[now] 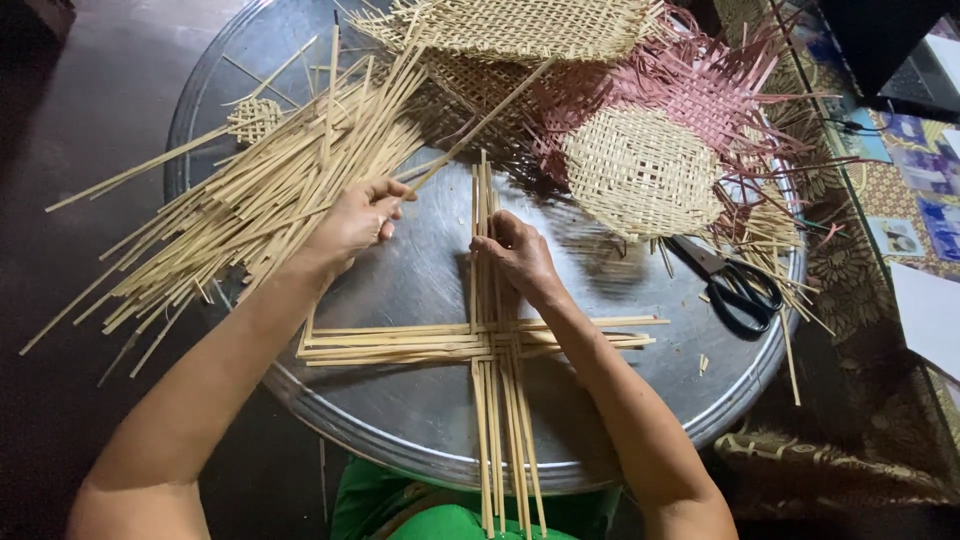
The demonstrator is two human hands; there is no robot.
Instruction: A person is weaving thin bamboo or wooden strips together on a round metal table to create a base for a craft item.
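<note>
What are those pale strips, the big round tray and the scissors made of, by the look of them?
The pale strips look like split bamboo or cane: flat, matte, straw-coloured, straight-grained. The left hand pinches one and the right hand presses on the crossed ones. The round tray looks like metal: grey, dully shiny, with a rolled rim. The scissors seem to have steel blades and black, probably plastic, handles.

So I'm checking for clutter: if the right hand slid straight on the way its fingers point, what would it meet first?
Probably the upright strips under its fingertips; the right hand points up-left along them.
</note>
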